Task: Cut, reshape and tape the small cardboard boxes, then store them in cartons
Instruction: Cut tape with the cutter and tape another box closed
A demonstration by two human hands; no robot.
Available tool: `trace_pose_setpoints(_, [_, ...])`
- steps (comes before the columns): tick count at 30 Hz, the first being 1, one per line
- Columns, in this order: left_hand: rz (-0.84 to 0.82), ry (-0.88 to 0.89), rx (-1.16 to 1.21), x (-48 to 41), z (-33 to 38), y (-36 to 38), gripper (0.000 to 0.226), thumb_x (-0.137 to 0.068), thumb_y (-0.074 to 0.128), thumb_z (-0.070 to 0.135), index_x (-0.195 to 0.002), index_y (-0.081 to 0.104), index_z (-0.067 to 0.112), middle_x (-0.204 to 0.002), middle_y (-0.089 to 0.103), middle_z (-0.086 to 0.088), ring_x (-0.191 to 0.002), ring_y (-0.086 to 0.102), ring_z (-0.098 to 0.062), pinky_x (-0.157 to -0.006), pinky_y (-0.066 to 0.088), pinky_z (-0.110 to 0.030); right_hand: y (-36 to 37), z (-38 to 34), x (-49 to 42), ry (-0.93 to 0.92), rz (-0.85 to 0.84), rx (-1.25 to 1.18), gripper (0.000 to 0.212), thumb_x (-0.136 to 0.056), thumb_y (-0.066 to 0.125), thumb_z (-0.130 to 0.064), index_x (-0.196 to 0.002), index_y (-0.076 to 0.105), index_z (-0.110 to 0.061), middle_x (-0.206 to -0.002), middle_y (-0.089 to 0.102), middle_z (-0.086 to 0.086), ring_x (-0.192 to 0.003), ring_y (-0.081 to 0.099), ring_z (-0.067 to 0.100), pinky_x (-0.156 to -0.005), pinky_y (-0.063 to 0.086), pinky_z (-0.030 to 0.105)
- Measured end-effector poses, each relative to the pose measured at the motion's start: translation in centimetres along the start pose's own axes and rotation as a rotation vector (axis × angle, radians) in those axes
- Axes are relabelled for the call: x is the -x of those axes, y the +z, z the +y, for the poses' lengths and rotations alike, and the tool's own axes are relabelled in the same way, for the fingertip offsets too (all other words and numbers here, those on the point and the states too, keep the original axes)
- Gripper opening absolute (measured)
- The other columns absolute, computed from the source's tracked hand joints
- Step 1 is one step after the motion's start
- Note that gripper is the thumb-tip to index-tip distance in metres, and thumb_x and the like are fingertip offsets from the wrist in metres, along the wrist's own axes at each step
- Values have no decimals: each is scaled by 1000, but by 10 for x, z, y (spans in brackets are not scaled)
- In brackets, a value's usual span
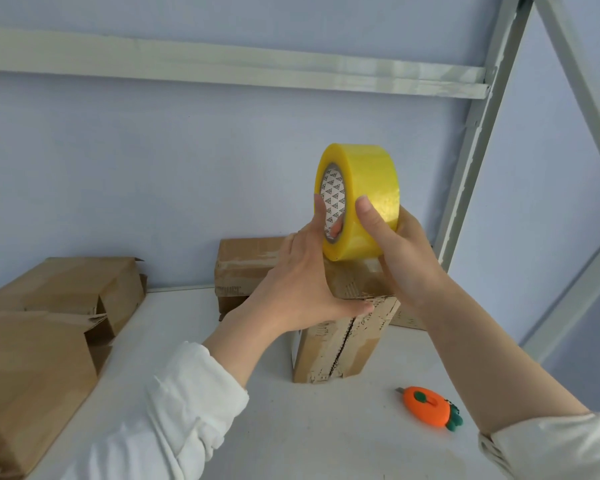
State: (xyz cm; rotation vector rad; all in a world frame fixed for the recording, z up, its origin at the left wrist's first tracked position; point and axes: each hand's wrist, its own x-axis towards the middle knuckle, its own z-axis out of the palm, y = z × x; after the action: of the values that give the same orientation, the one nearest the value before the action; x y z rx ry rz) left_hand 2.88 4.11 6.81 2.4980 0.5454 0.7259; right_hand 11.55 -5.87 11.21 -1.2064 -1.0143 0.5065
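Taping well here means steadying the small brown cardboard box (pixel 321 355), which stands upright on the white worktop (pixel 291 427) directly beneath the roll. The left hand (pixel 298 282) lies spread, thumb along the box's top edge and fingers straight against the roll's side. The right hand (pixel 406 265) is wrapped round the yellow roll of packing tape (pixel 368 202). The tape's free end is hidden, perhaps underneath, so it should be found first and then drawn straight over the dark split (pixel 342 344) in the box's front.

tape roll (pixel 361 202) above box (pixel 343 341), cutter (pixel 430 407) right-front, flattened boxes (pixel 66 292) left
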Motion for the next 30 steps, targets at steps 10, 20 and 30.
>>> trace_pose_setpoints(10, [-3,-52,-46,-19,-14,-2,130,-49,64,74,-147,-9,29,-140,42,7,-129,40,-16,-105,37,-42,7,-48,30,179,222,201,49,-73,60,-62,-61,66,-15,-69,72,5,-71,70,26,-81,56,46])
trace_pose_setpoints(20, [-217,-181,-238,-22,-8,-11,104,-68,62,67,-149,11,27,-156,1,4,-144,3,-20,-116,16,-41,-3,-24,102,447,158,233,42,-75,55,-52,-58,62,-15,-48,65,-5,-38,58,3,-42,47,16])
trace_pose_setpoints(30, [-416,-120,-316,-22,-12,-35,115,-65,74,56,-148,-3,36,-156,-9,13,-144,-1,-18,-116,14,-39,-1,4,113,410,148,206,55,-53,48,-63,-85,62,-20,-61,70,-7,-51,64,3,-44,45,11])
